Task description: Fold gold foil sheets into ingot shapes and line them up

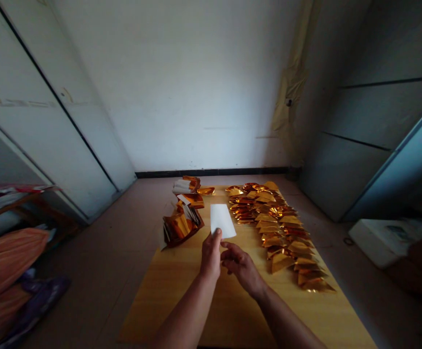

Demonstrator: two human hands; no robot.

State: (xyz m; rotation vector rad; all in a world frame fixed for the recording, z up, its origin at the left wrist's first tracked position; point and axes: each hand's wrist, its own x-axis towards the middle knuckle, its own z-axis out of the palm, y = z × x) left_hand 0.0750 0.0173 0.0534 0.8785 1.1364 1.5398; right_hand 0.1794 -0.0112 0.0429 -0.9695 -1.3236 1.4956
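Observation:
My left hand [211, 253] is closed on the lower edge of a white sheet of paper [222, 219], with the thumb lying on top. The sheet is held over the middle of the wooden table. Close by on the right, my right hand [239, 261] has its fingers loosely bent and apart, near the left palm and just below the sheet. I see nothing in it. Stacks of gold foil paper [180, 227] stand at the table's left edge. Rows of folded gold foil pieces [274, 215] cover the right side.
The wooden table [181, 300] stands before a white wall [196, 87]. Grey cabinets rise on the left [51, 97] and right [363, 111]. A white box [378, 242] sits on the floor at right. Orange cloth [10, 261] lies at left.

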